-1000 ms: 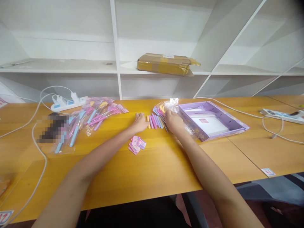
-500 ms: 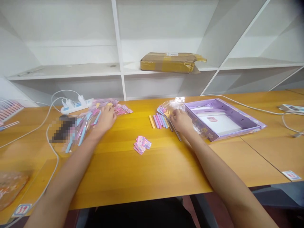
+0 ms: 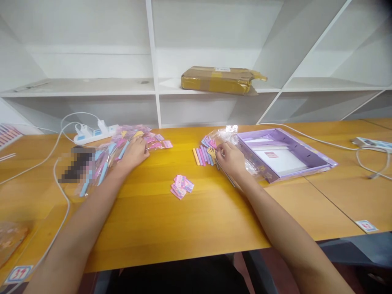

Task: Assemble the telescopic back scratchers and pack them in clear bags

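My left hand rests on the right part of a pile of clear packets with pink, blue and yellow items; its fingers curl over the packets, and whether it grips one is unclear. My right hand is closed on a yellow fork-shaped piece with thin metal rods below it. Pink and blue fork-shaped pieces lie just beyond. Beside them is a row of yellow, pink, purple and blue sticks. Small pink cards lie on the table between my forearms.
An open purple box stands right of my right hand, with clear wrapping beside it. A power strip with white cables is at the back left. A taped carton sits on the shelf.
My right hand has shifted slightly left, and the yellow fork-shaped piece has moved down over the row of sticks. My left hand stays on the packets.
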Demonstrator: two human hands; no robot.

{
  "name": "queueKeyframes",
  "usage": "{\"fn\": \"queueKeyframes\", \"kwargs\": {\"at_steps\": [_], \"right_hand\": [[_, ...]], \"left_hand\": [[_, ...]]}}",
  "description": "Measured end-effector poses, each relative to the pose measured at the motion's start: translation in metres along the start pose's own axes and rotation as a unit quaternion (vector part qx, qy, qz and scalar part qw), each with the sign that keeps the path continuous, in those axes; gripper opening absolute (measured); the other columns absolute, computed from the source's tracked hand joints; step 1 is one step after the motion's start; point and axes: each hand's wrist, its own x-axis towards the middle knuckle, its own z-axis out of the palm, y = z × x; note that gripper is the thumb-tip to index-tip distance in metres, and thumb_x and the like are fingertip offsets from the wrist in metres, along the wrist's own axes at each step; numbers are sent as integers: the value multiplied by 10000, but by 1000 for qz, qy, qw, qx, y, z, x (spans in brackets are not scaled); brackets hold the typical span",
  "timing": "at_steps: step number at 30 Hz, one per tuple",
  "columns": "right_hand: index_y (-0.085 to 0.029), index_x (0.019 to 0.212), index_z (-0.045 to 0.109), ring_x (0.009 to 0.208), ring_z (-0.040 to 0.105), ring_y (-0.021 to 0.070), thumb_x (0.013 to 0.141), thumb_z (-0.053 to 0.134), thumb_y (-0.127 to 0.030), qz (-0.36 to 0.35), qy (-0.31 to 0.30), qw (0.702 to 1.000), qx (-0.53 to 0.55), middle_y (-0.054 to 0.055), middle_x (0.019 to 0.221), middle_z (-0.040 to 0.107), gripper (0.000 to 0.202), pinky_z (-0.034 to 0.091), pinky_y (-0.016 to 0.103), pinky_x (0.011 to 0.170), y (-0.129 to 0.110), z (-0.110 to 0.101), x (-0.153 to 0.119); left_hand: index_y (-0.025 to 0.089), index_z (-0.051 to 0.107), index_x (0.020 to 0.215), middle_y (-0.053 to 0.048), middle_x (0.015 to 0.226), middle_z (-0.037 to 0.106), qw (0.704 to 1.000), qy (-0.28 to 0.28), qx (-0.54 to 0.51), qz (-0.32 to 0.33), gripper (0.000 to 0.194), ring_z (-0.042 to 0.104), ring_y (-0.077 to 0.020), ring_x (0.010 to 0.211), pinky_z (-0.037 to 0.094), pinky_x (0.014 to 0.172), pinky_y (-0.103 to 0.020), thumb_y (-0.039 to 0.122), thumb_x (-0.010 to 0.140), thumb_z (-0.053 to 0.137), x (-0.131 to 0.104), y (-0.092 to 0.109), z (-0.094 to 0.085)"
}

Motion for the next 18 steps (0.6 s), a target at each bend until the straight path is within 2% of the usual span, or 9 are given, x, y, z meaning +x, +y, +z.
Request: {"fn": "queueKeyframes", "kwargs": {"at_steps": [3,5,6,8,10,11,14,16,18], "right_hand": [[-210,990,634,824,632,235,1006,533,-318,3,-3,993,120,93,950,702,149,484,370,775,-14,-4,-4],[-220,1108,603,775,636,199,1018,569,-396,4,-63,962,266,69,983,699,201,514,354,737,-31,-6,-10],[-231,1194,573,768,647,188,1013,590,-442,5,-111,930,349,65,1032,701,278,530,344,706,-41,-5,-15],[-265,1333,491,783,682,185,972,658,-500,26,-201,848,490,60,1110,698,461,556,326,638,-62,-2,-25],[-289,1378,451,762,700,192,900,755,-493,67,-249,779,571,33,1051,701,603,569,319,591,-81,4,-35],[-287,1359,467,733,698,191,868,792,-479,83,-257,760,591,16,987,699,619,575,322,588,-89,6,-39],[-257,1191,579,758,701,193,819,847,-460,70,-248,757,601,19,924,699,501,607,351,688,-100,11,-45],[-245,1102,612,855,714,208,805,862,-474,46,-234,765,598,47,988,712,450,613,368,779,-99,12,-46],[-246,1108,622,908,715,219,798,870,-487,38,-227,771,594,54,1018,714,464,608,379,820,-95,12,-45]], "left_hand": [[185,650,1009,-128,1056,678,999,-34,-30,26,143,648,-302,988,507,843,-392,190,875,601,1,19,-22],[191,631,979,-115,1004,684,995,-65,-37,68,96,649,-289,924,485,794,-386,218,910,570,-2,41,-38],[194,617,959,-108,978,683,992,-82,-40,91,80,647,-281,894,472,772,-381,219,925,550,-4,55,-45],[200,589,944,-101,968,675,985,-112,-43,126,72,643,-268,862,450,734,-367,228,954,524,-12,83,-57],[202,562,967,-100,986,665,980,-123,-63,143,62,639,-254,840,431,704,-352,211,967,500,-22,110,-64],[204,548,983,-96,991,662,975,-132,-89,156,40,638,-250,840,425,697,-345,206,957,517,-27,121,-66],[222,499,1092,-51,969,650,942,-185,-226,164,244,627,-223,790,416,663,-318,320,924,647,-39,141,-68],[237,475,1178,-25,965,641,911,-221,-316,144,465,613,-204,765,419,657,-302,461,875,746,-42,144,-67],[244,489,1228,-24,986,644,888,-241,-373,122,578,613,-198,785,432,681,-294,556,841,785,-41,144,-66]]}}
